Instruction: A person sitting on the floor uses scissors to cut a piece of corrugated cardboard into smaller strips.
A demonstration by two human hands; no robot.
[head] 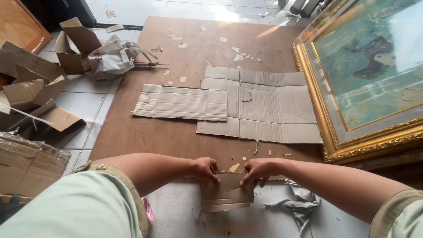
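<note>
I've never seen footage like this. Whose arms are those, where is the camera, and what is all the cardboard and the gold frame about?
There is no machine here: the arms belong to a person, and the one camera sits on their head, looking down, so you see roughly what they see. Their left hand and right hand each pinch the top edge of a small cardboard piece, one grip at either side.

Ahead lies a brown board spread on the tiled floor. On it rest two flattened cardboard sheets, a narrower one and a wider creased one, amid little paper scraps. At the right lies a painting in an ornate gold frame. At the left are torn cardboard boxes and a pale cloth bag. A crumpled grey cloth lies by the right forearm.
</note>
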